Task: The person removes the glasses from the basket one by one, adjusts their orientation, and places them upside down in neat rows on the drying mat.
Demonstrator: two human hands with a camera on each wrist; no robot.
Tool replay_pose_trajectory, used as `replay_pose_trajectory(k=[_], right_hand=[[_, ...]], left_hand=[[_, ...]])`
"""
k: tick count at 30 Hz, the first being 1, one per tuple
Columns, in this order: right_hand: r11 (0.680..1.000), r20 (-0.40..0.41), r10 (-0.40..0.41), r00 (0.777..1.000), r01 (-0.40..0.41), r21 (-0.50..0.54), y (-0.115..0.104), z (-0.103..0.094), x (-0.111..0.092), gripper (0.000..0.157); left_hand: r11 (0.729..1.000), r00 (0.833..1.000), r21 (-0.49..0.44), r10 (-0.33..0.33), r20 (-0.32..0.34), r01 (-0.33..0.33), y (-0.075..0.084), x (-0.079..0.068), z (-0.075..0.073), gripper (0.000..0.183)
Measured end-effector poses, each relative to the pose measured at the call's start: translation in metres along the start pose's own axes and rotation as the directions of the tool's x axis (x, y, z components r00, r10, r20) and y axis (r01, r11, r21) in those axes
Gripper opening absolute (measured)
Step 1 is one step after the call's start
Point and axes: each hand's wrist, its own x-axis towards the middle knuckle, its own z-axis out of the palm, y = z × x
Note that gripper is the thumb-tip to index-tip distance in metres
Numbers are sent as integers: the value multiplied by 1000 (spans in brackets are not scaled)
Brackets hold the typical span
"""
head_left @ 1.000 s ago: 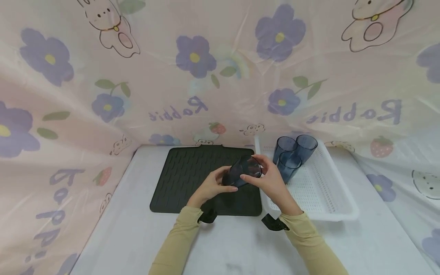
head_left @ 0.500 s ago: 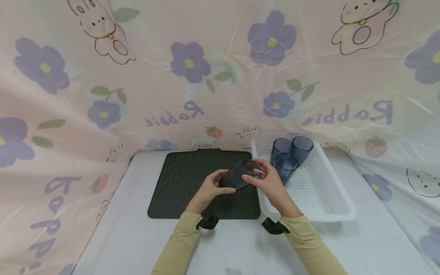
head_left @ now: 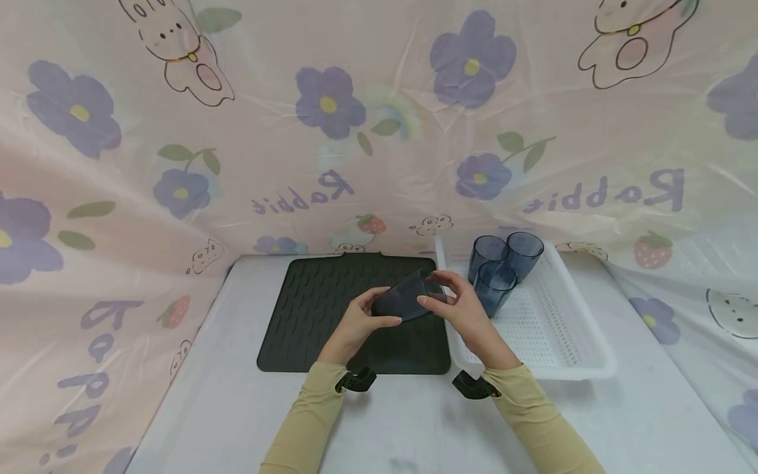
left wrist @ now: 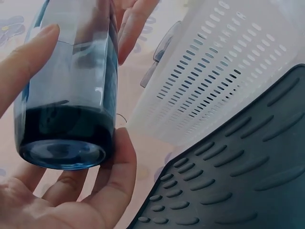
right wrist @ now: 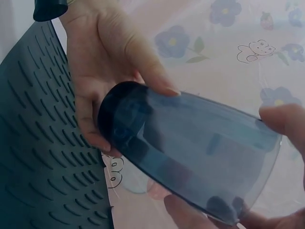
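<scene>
Left hand (head_left: 357,322): curled round the base end of the cup (head_left: 403,299), thumb along the near side, fingers wrapped about the far side and underside.
Right hand (head_left: 468,313): pinches the cup near its mouth, thumb on the near wall, fingertips on the far one, with a gap of bare wall between the two hands.
Cup: smooth, see-through, smoky blue, with a round, thick, darker base; it is tilted, base to the left and mouth to the right, held up above the right half of the mat (head_left: 314,316).
Forearms: both reach forward and angle inward in mustard sleeves (head_left: 299,421), a black device (head_left: 357,380) at each wrist; the palms face each other across the cup.
Mat: black, matte, flat, round-cornered, with rows of short raised ridges and a tab on its far edge.
Basket (head_left: 541,336): white, shallow, oblong, pierced by rows of small slots; it is just right of the mat.
Three cups (head_left: 496,289): same smoky blue, clustered mouths up in the basket's far left corner.
Table (head_left: 207,368): white, under mat and basket.
Backdrop (head_left: 385,39): wrinkled pale pink sheet printed with purple flowers, strawberries, rabbits and mirrored lettering.
</scene>
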Motion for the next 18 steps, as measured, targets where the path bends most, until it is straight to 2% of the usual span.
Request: replay_pose_trajectory(k=[9,18], right_hand=[[1000,36,18,999,-18,18,6,-7,4,70],[997,90,77,993,-77,-2,9,-8,5,73]], left_hand=[[999,999,-40,-18,-48,16,6,-1,-1,65],[986,992,-159,36,-123,-56,12,-5,-4,61]])
